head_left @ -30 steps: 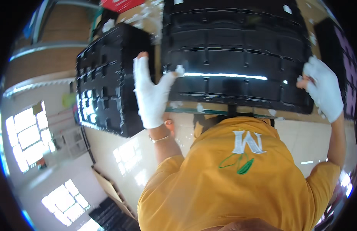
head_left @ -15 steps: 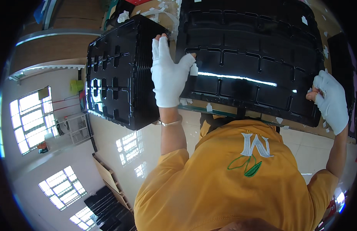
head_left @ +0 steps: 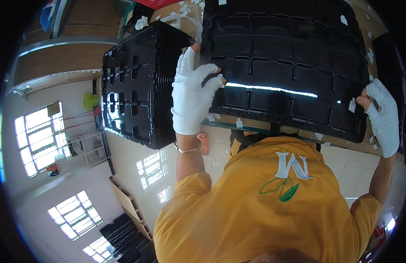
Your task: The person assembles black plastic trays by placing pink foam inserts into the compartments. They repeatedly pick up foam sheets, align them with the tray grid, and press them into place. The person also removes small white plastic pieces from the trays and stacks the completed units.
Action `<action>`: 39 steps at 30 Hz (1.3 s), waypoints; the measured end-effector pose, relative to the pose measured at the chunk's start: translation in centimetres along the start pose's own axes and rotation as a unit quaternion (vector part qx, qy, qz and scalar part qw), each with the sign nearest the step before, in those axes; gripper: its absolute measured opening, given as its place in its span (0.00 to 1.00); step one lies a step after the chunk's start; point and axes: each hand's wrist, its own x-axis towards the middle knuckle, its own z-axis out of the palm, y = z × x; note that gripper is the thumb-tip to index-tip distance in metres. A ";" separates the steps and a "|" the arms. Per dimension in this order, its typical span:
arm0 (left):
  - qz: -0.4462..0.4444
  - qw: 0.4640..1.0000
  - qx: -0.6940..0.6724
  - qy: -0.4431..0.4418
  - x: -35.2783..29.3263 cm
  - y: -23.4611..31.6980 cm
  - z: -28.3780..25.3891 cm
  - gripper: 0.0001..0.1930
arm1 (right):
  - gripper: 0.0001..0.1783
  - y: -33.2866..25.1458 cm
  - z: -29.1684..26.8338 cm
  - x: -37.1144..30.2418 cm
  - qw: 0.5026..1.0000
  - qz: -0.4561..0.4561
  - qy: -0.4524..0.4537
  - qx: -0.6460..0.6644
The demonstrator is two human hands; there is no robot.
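1. Centre of the action: the big black tray (head_left: pixel 273 72), ribbed and glossy, lying on the brown work surface (head_left: pixel 229 119) right in front of the person.

2. Left hand (head_left: pixel 192 96), white-gloved with bare fingertips, is over the tray's left edge. Thumb and forefinger make a narrow gap at the left white tab (head_left: pixel 221 77); whether they pinch it, I cannot tell.

3. Over to the right hand (head_left: pixel 381 116): thumb and fingers drawn in close at the tray's right edge, right white tab (head_left: pixel 352 105) just beside the thumb tip. Held or merely touched? Can't tell from here.

4. The score so far: a far-right tab (head_left: pixel 344 19) and a far-left tab (head_left: pixel 222 2) sit on the tray with no hand near them, so those two look done with.

5. What's left, I judge, is the nearer pair: both hands are at them, so that part looks unfinished.

6. Out wide left, the stack of black trays (head_left: pixel 141 92) stands close by; white scraps (head_left: pixel 239 122) lie along the near edge.
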 end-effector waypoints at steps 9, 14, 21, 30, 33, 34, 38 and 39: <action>0.025 0.999 0.021 -0.038 0.5 -0.1 -0.4 0.09 | 0.10 0.9 0.2 0.0 1.000 0.016 0.005 0.005; 0.006 0.998 0.056 -0.023 0.1 0.7 -0.9 0.08 | 0.11 1.6 -0.1 -0.1 1.000 -0.007 0.011 0.007; 0.039 0.996 0.060 -0.050 0.2 0.3 -0.9 0.11 | 0.09 1.2 -0.4 0.3 1.000 -0.024 0.014 0.000; 0.071 0.993 0.087 -0.035 -0.1 0.6 -0.9 0.11 | 0.10 1.6 -0.3 0.0 0.999 -0.036 0.023 -0.015; 0.113 0.986 0.108 -0.051 0.2 0.2 -1.1 0.12 | 0.11 1.0 -0.5 -0.2 0.999 -0.020 0.023 -0.017; 0.112 0.987 0.102 -0.051 0.3 0.0 -1.1 0.12 | 0.11 1.0 -0.4 -0.1 1.000 -0.019 0.022 -0.008; 0.106 0.990 0.063 -0.066 1.0 -0.2 -1.1 0.10 | 0.10 0.7 -0.1 0.3 0.999 -0.032 0.026 0.010; 0.108 0.989 0.062 -0.073 1.2 -0.2 -1.1 0.10 | 0.10 0.4 -0.1 0.3 0.999 -0.040 0.029 0.012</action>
